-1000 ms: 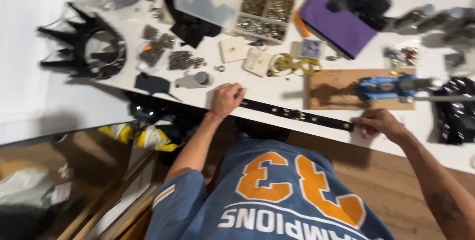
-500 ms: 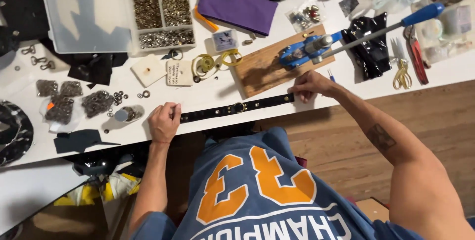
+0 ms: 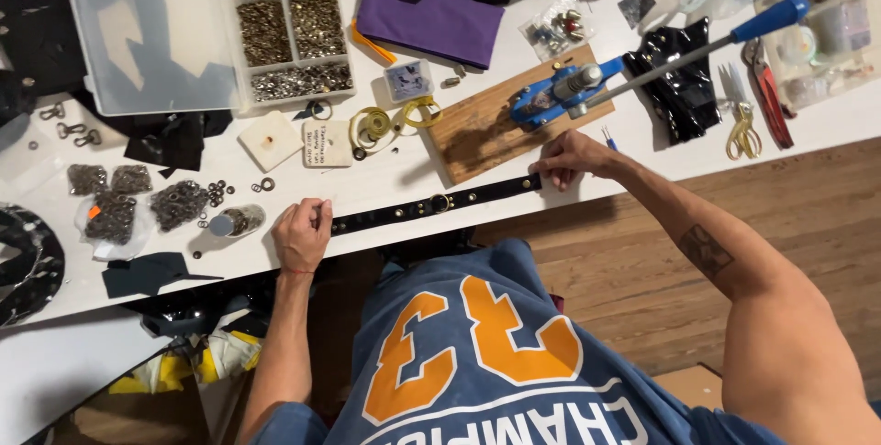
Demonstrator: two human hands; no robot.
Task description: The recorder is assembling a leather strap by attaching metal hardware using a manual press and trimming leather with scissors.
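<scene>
A long white worktable (image 3: 385,183) crosses the view above a brown wooden floor (image 3: 642,261), crowded with craft supplies. At its far edge sits a clear plastic compartment box (image 3: 289,37) filled with small metal fittings, with a purple cloth pouch (image 3: 431,18) to its right. Nearer, a blue hand press with a long blue-handled lever (image 3: 569,92) is mounted on a wooden board (image 3: 477,128). Along the table's near edge lies a black studded leather strap (image 3: 431,205), stretched flat. The left hand (image 3: 301,234) is closed on the strap's left end; the right hand (image 3: 569,156) pinches its right end against the table
</scene>
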